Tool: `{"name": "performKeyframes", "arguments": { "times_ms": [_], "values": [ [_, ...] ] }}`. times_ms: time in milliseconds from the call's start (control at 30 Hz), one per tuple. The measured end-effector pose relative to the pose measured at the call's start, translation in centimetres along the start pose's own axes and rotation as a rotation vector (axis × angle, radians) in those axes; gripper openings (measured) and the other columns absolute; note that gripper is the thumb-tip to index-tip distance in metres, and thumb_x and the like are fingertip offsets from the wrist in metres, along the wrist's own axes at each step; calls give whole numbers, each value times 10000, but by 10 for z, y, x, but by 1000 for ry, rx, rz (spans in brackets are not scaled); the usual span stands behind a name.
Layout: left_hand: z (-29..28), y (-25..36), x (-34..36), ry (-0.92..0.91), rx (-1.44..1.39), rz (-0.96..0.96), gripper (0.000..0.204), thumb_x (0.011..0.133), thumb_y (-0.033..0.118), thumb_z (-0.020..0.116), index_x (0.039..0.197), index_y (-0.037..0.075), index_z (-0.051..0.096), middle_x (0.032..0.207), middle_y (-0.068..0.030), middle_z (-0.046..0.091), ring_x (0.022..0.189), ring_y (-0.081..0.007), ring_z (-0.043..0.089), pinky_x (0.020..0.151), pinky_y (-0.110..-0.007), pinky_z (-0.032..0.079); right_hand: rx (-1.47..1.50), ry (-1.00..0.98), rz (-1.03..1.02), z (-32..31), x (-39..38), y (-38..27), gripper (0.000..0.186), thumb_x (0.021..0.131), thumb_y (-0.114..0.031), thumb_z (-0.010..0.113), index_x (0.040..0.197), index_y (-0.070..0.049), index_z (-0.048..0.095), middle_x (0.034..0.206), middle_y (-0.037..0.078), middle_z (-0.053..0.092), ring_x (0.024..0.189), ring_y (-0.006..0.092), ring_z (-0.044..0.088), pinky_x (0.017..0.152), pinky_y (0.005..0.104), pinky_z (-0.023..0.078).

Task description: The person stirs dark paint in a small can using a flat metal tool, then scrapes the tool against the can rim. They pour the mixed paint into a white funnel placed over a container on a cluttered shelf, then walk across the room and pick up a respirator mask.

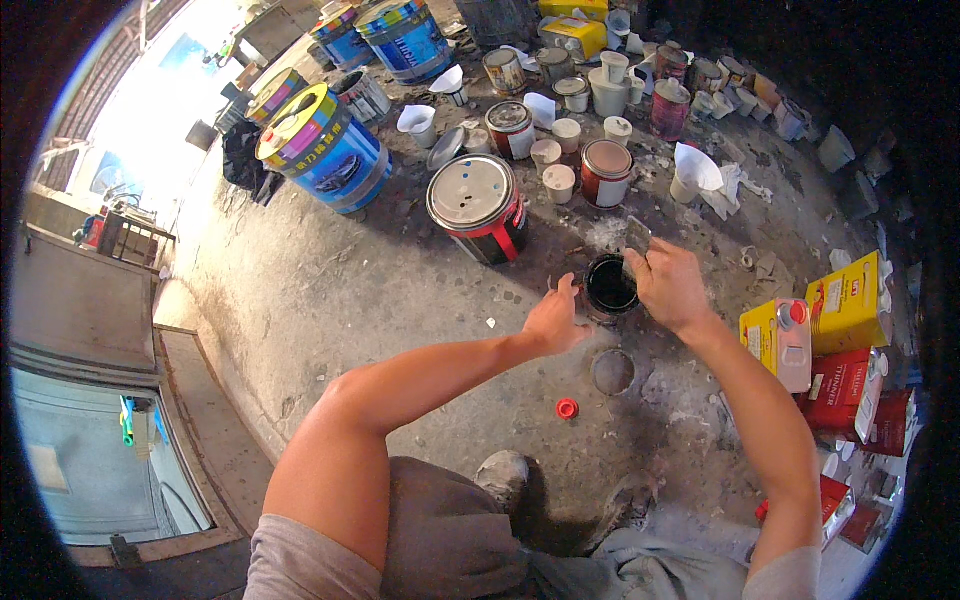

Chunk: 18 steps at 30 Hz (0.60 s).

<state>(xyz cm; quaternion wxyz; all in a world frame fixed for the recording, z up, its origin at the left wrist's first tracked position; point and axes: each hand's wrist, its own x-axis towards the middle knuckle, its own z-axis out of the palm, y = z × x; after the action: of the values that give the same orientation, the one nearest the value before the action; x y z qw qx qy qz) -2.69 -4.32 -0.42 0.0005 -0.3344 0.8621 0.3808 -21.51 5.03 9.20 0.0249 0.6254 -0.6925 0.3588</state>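
A small open can point(611, 287) with dark, glossy liquid inside stands on the floor between my hands. My right hand point(668, 285) is closed at its right rim, holding a flat greyish blade like a putty knife point(637, 236) that sticks up past the fingers. The fingers hide the rest of the blade. My left hand point(556, 322) is beside the can's left side with thumb and fingers spread. Whether its fingertips touch the can, I cannot tell. Nearer to me on the floor are a round grey lid point(612, 372) and a small red cap point(567, 408).
A large black and red paint can point(479, 208) stands just beyond my left hand. Blue buckets point(335, 155), smaller paint cans point(606, 173) and paper cups point(558, 184) crowd the far floor. Yellow tins point(848, 303) and red tins point(842, 392) stand at the right.
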Motion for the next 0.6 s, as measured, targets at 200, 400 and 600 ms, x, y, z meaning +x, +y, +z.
{"name": "performKeyframes", "arguments": {
  "times_ms": [200, 400, 600],
  "values": [
    [1, -1, 0, 6, -26, -7, 1067, 717, 273, 834, 1465, -86, 163, 1390, -281, 514, 1292, -426, 490, 1086, -436, 400, 95, -39, 249, -1, 3, 0, 356, 911, -185, 651, 652, 49, 580, 745, 241, 606, 674, 428, 596, 616, 493, 459],
    [2, -2, 1, 18, -22, 16, 1068, 717, 272, 834, 1464, -92, 164, 1385, -285, 518, 1294, -425, 490, 1086, -434, 401, 19, 80, -39, 5, 1, 4, 389, 913, -214, 665, 649, 54, 567, 688, 230, 559, 639, 421, 561, 593, 491, 435],
    [2, -2, 1, -1, -14, -12, 1064, 727, 286, 829, 1467, -88, 164, 1398, -266, 515, 1302, -414, 484, 1088, -429, 398, 137, -56, 331, 2, 2, 7, 390, 903, -210, 671, 633, 48, 561, 715, 231, 576, 645, 431, 569, 594, 502, 433]
  ]
}}
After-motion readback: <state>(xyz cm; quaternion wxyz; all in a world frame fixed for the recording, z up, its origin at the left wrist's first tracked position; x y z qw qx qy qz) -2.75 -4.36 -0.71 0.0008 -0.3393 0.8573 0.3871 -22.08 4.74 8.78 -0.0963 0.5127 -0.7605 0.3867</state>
